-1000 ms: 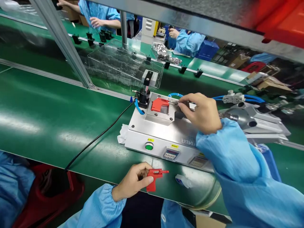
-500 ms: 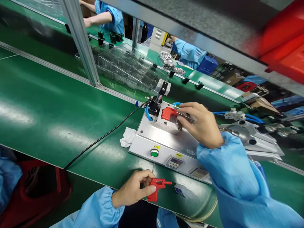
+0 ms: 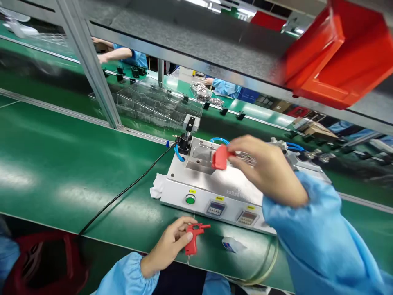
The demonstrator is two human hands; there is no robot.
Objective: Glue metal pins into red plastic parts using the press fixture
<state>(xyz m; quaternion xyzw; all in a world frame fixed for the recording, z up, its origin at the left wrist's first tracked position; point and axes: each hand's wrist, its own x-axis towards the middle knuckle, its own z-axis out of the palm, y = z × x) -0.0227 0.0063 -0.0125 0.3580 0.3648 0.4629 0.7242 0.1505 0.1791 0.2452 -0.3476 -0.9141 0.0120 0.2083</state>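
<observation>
Near the front edge of the green bench, my left hand (image 3: 172,243) pinches a red gun-shaped plastic part (image 3: 192,241) between thumb and fingers. My right hand (image 3: 265,166) is raised over the metal machine (image 3: 215,185) and grips a second red plastic part (image 3: 220,157) by its narrow end; motion blurs it a little. Just left of that part is the machine's metal fixture block (image 3: 198,155), its recess now showing bare metal. Behind the block stands a clamp cylinder (image 3: 186,141) with a grey-and-black head.
A green button (image 3: 190,199) and small counters line the machine's front. A black cable (image 3: 129,188) crosses the bench at left. White tissue (image 3: 157,186) lies by the machine. Clear trays (image 3: 153,100) are behind. Overhead hangs a red bin (image 3: 340,61) on a shelf. Co-workers' arms show beyond.
My right hand has lifted the red part out of the fixture and drawn it toward me. My left hand still holds its part. The view has tilted up, showing more of the red bin.
</observation>
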